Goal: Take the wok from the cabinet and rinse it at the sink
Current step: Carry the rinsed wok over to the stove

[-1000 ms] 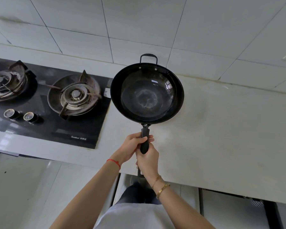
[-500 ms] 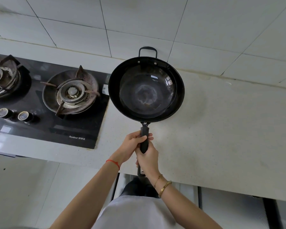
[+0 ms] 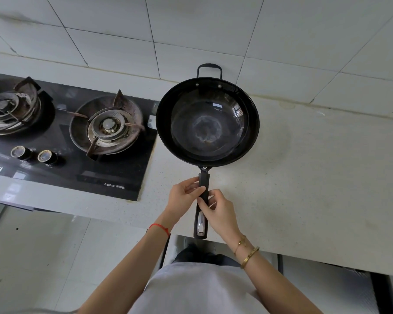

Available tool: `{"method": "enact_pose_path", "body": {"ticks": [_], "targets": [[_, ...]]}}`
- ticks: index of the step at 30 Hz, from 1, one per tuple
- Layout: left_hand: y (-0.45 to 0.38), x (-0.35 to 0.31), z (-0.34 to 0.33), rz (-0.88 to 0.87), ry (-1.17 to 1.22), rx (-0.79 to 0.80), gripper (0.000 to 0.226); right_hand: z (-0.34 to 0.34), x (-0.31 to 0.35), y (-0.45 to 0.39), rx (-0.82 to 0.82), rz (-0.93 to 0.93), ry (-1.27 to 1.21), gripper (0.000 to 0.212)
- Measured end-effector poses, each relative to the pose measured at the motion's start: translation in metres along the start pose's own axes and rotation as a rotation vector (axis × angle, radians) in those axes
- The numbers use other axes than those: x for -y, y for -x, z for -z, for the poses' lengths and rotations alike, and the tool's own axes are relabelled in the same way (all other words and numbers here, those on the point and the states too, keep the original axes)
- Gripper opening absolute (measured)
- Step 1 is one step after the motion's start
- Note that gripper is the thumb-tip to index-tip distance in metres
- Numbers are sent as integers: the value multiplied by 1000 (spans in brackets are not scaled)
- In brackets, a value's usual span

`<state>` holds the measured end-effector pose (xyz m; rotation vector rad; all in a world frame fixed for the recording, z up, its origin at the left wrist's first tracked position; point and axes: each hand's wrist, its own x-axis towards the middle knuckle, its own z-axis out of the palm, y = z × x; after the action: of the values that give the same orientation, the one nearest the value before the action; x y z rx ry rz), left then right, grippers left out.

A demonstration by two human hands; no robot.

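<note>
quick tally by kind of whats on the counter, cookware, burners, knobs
woks: 1, the black wok
burners: 2, left burner, right burner
knobs: 2, left knob, right knob
total: 5

Both bare forearms reach forward from the lower edge of the view and converge near the middle. The left hand (image 3: 184, 194) sits slightly further forward, its fingers (image 3: 196, 191) curled loosely with the tips resting against the left side of the long black wok handle (image 3: 203, 189). The right hand (image 3: 220, 211) is just behind it on the other side, thumb and fingertips lightly pinching the same handle rather than wrapping it. Neither palm closes fully around it.
</note>
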<state>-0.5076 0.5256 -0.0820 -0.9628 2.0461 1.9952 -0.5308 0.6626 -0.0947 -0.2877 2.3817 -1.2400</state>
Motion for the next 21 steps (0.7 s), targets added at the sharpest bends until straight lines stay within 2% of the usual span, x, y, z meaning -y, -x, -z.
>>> {"method": "enact_pose_path", "body": {"ticks": [5, 21], "targets": [[4, 2, 6, -47, -28, -36, 37, -2, 2, -1, 15, 13, 50, 24], [4, -2, 14, -49, -117, 18, 41, -5, 4, -4, 29, 4, 71, 23]]}}
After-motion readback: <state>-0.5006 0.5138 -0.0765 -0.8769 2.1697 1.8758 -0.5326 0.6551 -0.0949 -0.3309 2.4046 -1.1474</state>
